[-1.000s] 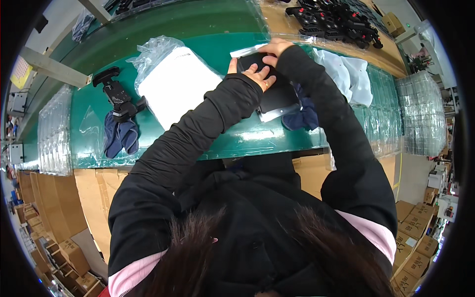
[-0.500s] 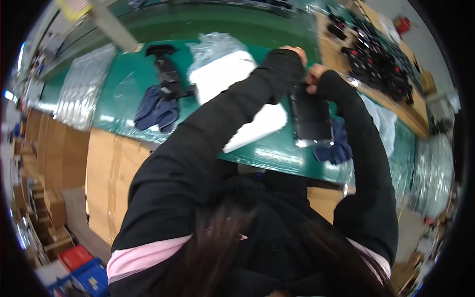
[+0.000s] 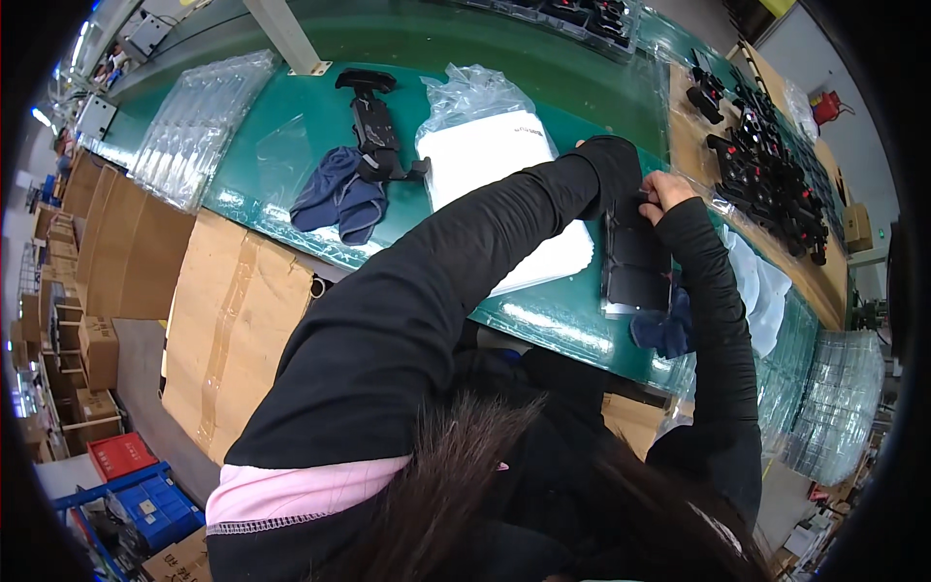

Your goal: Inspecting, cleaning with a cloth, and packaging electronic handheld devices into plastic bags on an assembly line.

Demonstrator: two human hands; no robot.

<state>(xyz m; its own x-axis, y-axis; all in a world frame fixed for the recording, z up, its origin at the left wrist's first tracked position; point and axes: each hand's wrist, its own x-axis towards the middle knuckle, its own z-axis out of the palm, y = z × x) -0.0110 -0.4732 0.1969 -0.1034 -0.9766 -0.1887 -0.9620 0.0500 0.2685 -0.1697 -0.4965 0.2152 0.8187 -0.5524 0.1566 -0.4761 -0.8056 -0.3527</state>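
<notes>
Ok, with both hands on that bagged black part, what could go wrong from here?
The right hand pinches only the top edge of the bagged black part, so it might slip. The left hand is hidden behind its sleeve, so its grip is unclear. The left forearm lies over the white stack and may drag it.

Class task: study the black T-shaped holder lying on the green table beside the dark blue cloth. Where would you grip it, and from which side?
Grip the black holder across its long narrow stem, coming from above. It lies flat, the stem's far half is bare, while the blue cloth crowds its near end.
</notes>
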